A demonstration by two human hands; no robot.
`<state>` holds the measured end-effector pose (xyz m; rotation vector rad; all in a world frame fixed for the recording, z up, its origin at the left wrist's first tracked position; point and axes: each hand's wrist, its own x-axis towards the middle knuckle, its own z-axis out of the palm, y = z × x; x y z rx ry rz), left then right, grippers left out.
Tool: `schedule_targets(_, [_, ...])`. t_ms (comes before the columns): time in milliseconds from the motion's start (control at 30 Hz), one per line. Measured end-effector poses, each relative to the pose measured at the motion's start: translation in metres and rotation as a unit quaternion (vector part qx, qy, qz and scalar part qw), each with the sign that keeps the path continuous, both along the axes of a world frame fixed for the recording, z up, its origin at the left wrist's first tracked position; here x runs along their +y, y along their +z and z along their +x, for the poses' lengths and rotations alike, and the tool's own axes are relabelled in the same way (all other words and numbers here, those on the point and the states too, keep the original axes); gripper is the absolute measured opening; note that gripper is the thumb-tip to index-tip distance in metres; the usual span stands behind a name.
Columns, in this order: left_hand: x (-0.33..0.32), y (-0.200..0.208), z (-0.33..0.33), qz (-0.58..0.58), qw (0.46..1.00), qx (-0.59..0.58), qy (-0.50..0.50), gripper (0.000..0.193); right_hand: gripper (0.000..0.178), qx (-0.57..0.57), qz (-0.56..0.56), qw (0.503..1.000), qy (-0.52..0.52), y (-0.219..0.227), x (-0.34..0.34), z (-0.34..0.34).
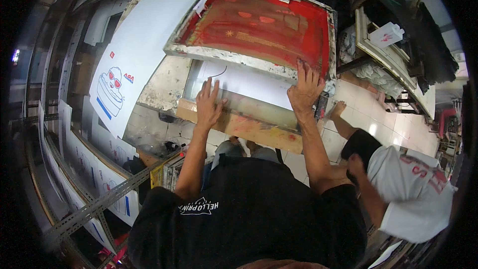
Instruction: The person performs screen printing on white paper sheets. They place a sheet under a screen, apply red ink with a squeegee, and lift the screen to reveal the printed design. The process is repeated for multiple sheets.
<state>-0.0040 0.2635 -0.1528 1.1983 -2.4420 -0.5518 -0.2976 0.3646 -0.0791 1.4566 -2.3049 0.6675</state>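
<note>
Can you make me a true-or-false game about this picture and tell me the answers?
1. The bare right hand touches the paint-stained, whitish rectangular frame around the red mesh screen. True.
2. The bare left hand grips a green cup. False: its fingers are spread, with no cup there.
3. A big white sheet with a blue-and-red drawing lies left of the frame. True.
4. The person at the right wears a yellow shirt. False: the shirt is white.

Screen-printing workshop: inky frame, racked printed sheets
</note>
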Motion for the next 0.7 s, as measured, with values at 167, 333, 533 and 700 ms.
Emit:
schedule_targets(167, [-0.015,-0.036,-0.010,-0.042,0.988,-0.146,-0.021,0.067,0.076,-0.020,0.019,0.999,-0.031,-0.030,0.005,0.008])
schedule_targets(333, [-0.019,-0.031,-0.020,-0.011,0.986,-0.164,-0.015,0.067,0.078,-0.018,0.029,0.998,-0.043,-0.039,0.006,0.010])
schedule_targets(533, [-0.043,-0.035,-0.002,0.019,0.999,0.048,0.009,0.069,0.082,-0.009,0.028,0.998,-0.059,-0.048,0.007,0.013])
schedule_targets(700, [-0.094,-0.017,0.018,0.125,0.877,0.410,0.217,0.086,0.085,-0.027,0.039,0.995,-0.087,-0.055,0.006,0.016])
